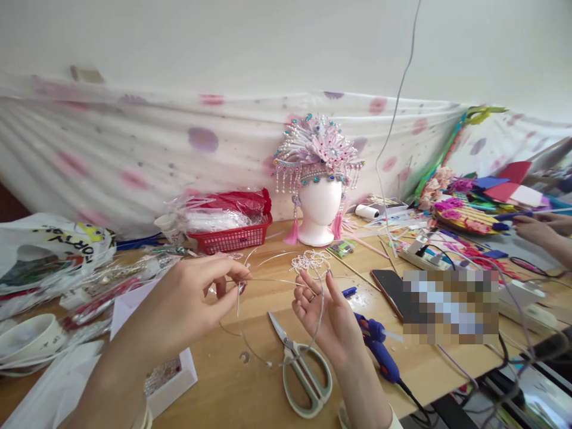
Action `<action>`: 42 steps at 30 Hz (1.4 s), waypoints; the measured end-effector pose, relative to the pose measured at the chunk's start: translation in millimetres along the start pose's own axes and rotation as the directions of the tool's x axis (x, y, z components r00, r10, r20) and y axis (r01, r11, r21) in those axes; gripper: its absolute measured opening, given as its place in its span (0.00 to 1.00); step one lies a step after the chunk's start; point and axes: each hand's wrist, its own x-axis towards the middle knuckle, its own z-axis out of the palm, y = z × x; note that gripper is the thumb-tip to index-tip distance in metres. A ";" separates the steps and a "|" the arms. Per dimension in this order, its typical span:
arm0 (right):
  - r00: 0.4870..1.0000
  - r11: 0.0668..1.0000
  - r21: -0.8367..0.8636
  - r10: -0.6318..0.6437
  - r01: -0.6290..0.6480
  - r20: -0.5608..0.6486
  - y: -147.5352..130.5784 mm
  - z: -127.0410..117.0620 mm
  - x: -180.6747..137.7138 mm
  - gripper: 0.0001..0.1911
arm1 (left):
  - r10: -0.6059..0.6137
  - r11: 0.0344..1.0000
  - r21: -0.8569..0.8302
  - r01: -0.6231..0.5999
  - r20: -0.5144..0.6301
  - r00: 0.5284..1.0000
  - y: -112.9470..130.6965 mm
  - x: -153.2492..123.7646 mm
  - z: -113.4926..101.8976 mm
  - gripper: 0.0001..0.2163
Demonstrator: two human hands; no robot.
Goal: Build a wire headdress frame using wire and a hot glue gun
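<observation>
Thumb and forefinger of my left hand pinch a thin pale wire, bent into a wide loop above the table. My right hand is open, palm turned up, fingers loosely bent and the thumb apart; the loop passes across it. A ring shows on one of its fingers. Below the loop lie scissors with pale handles, their blades nearly closed. To the right of my right hand rests a blue glue gun. A string of white beads sits just beyond my right fingertips.
A white mannequin head wears a beaded pink headdress. Left of it stands a red basket of wrapped goods. A white box lies beneath my left forearm. A phone lies at right; another person's hand works beyond.
</observation>
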 end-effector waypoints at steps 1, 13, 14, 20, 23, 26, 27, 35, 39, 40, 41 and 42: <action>1.000 1.000 -0.017 0.007 -0.007 -0.004 2.7 0.5 -1.2 0.23 | -0.023 1.000 0.006 0.023 -0.001 1.000 0.8 1.3 1.4 0.07; 0.953 0.944 -0.268 -0.245 0.192 -0.178 27.4 -8.0 3.1 0.17 | 0.056 0.995 0.092 -0.044 -0.130 0.990 14.8 5.6 18.1 0.04; 0.922 0.914 -0.305 -0.334 0.267 -0.195 27.7 -10.4 1.9 0.15 | 0.061 0.995 0.088 -0.050 -0.127 0.990 13.9 6.0 18.2 0.04; 0.585 0.209 -0.753 -0.764 0.623 0.272 21.9 12.2 -25.2 0.17 | 0.097 0.995 0.019 -0.096 -0.062 0.993 15.5 6.6 20.2 0.05; 0.544 -0.076 -0.769 -0.663 0.634 0.514 22.2 25.2 -28.6 0.08 | 0.097 0.994 -0.046 -0.100 -0.049 0.994 21.6 4.8 19.5 0.04; 0.576 -0.032 -0.793 -0.671 0.608 0.468 23.6 24.2 -22.9 0.03 | 0.094 0.992 -0.086 -0.097 -0.039 0.995 26.7 2.6 17.3 0.04; 0.589 -0.008 -0.804 -0.676 0.595 0.443 23.5 22.2 -21.0 0.03 | 0.096 0.991 -0.093 -0.098 -0.029 0.995 27.6 2.1 16.7 0.04; 0.645 0.072 -0.811 -0.649 0.581 0.404 18.2 15.7 -20.8 0.09 | 0.117 0.987 -0.112 -0.119 -0.022 0.993 26.2 0.9 18.2 0.04; 0.632 0.040 -0.796 -0.633 0.604 0.447 18.6 13.3 -17.8 0.09 | 0.137 0.983 -0.109 -0.146 -0.080 0.987 25.8 -0.5 18.7 0.09; 0.629 0.031 -0.793 -0.628 0.608 0.458 18.7 12.8 -17.1 0.08 | 0.148 0.981 -0.115 -0.158 -0.089 0.985 25.7 -0.7 18.5 0.12; 0.626 0.024 -0.789 -0.623 0.613 0.468 18.7 12.4 -16.6 0.07 | 0.162 0.977 -0.123 -0.172 -0.089 0.983 25.6 -0.6 18.2 0.14; 0.623 0.018 -0.784 -0.619 0.620 0.479 18.7 12.3 -16.4 0.07 | 0.179 0.973 -0.134 -0.189 -0.086 0.980 25.4 -0.5 17.8 0.15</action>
